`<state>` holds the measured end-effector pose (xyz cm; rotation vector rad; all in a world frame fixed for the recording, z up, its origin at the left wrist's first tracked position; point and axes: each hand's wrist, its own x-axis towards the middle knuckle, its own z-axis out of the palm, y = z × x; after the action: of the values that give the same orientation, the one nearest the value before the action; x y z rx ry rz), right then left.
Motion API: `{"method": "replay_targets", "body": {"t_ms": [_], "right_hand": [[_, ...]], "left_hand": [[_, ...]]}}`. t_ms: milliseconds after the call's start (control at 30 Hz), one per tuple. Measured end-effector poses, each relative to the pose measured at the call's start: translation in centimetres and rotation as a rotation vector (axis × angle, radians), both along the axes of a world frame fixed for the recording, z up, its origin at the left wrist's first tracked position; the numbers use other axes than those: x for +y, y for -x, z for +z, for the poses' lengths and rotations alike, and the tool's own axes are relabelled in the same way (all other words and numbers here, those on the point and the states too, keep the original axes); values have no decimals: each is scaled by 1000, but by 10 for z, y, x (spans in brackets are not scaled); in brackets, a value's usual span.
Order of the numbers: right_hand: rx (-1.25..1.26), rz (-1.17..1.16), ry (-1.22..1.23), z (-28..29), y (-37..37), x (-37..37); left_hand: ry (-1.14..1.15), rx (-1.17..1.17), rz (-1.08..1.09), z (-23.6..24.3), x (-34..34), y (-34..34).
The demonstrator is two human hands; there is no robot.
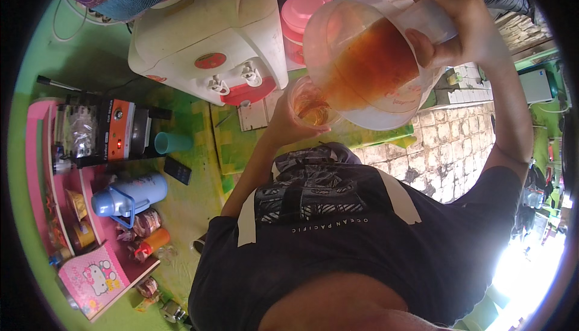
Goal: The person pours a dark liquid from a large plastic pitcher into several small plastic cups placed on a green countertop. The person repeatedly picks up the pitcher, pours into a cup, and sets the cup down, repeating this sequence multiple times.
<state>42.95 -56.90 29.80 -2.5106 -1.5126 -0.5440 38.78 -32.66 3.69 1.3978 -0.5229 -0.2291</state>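
Amber tea streams from the jug (368, 59) into the cup (310, 105).
Right hand (449, 20) grips the jug, left hand (283, 127) clasps the cup; ease back before it brims.

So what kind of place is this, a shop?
Probably a small drink stall: a pitcher of brown tea tipped over a plastic cup, a white water dispenser, and a cup-sealing machine on the green counter.

The left hand (288, 121) sits near the picture's centre, fingers curled closed in a grip, its forearm running down toward seven o'clock. The right hand (449, 20) is raised high at one o'clock, fist clenched tight, wrist bent inward, its forearm dropping toward four o'clock.
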Motion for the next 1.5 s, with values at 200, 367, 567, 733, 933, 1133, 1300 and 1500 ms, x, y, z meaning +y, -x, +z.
{"method": "replay_targets", "body": {"t_ms": [200, 367, 567, 733, 933, 1133, 1300, 1500], "right_hand": [[19, 24, -28, 4, 1, 1], [-1, 40, -3, 0, -5, -1], [-36, 16, -11, -4, -3, 3], [-9, 22, -25, -2, -1, 6], [-18, 88, -38, -1, -5, 8], [-15, 116, -45, 0, -8, 8], [-25, 101, 15, 1, -8, 7], [-8, 126, -45, -1, -7, 9]], "left_hand": [[44, -25, -32, 2, -1, 0], [8, -11, -52, 0, 1, 0], [-29, -69, -31, -1, 2, 0], [-50, -81, -17, -1, 3, -1], [-72, -63, 4, -1, 3, 1], [-179, -188, 39, 1, 5, -2], [-141, -134, 29, 0, 4, -1], [-105, -99, 35, 2, 2, 2]]}}
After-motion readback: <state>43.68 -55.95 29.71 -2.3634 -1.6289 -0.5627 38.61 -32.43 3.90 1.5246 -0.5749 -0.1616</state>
